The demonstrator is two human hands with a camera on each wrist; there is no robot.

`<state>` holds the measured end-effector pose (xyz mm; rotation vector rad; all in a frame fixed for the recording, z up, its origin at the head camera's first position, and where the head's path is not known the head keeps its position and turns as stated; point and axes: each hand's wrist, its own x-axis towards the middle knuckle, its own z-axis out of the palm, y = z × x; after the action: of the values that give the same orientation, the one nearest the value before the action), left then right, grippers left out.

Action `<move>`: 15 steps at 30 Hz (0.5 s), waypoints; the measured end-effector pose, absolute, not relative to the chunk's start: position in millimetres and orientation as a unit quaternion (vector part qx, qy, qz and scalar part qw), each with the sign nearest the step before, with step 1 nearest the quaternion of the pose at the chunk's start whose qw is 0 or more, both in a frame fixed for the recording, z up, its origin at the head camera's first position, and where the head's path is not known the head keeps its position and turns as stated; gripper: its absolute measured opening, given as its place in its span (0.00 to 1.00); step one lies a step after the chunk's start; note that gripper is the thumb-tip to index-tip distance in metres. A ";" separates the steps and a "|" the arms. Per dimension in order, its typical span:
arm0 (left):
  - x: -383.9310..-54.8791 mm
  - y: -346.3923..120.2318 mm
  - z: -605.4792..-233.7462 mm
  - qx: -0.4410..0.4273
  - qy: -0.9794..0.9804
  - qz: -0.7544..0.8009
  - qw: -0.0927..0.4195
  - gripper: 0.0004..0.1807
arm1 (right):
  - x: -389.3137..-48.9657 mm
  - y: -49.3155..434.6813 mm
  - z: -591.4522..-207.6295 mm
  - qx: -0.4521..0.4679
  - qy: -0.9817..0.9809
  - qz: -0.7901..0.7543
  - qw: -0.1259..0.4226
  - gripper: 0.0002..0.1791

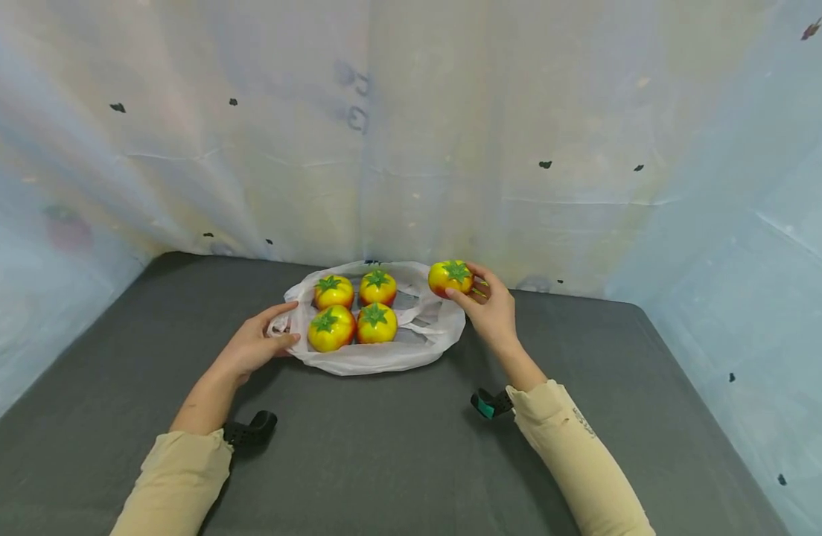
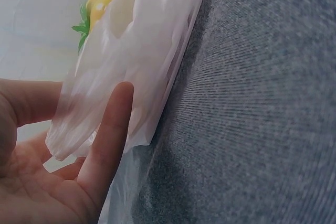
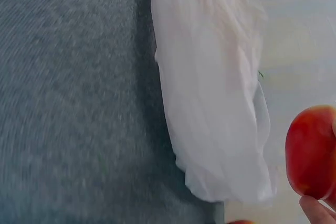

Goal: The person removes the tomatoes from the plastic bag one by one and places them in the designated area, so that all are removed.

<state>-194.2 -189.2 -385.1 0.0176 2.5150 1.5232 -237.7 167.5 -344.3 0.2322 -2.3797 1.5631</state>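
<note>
A white plastic bag (image 1: 357, 363) lies spread open on the dark table, with several yellow-and-red tomatoes (image 1: 331, 329) with green leafy tops sitting in it. At the bag's left end is my left hand (image 1: 253, 344), its fingers and thumb on either side of the thin plastic (image 2: 134, 51). Above the bag's right rim, my right hand (image 1: 493, 309) grips another tomato (image 1: 449, 277) between thumb and fingers. The red underside of that tomato (image 3: 311, 153) shows in the right wrist view. Something yellow shows between the right fingers; what it is I cannot tell.
The dark grey table (image 1: 384, 454) extends around the bag. Pale plastic sheeting (image 1: 438, 134) hangs behind it and at both sides. Black straps with cameras (image 1: 250, 429) are on both wrists. A small red edge (image 3: 241, 222) shows at the bottom of the right wrist view.
</note>
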 end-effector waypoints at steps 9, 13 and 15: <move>-194.5 -187.5 -384.1 0.008 0.853 0.512 0.104 0.37 | -233.8 184.7 -341.2 0.054 -0.827 0.537 0.159 0.31; -195.4 -188.4 -384.9 0.006 0.854 0.510 0.105 0.37 | -237.3 195.4 -346.0 0.046 -0.826 0.535 0.174 0.32; -195.5 -188.2 -384.5 0.005 0.854 0.509 0.106 0.37 | -239.9 201.2 -350.2 0.043 -0.829 0.525 0.187 0.32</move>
<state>-195.5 -188.2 -384.5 0.0150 2.5174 1.4989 -239.9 201.2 -350.2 0.1211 -2.3341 1.4784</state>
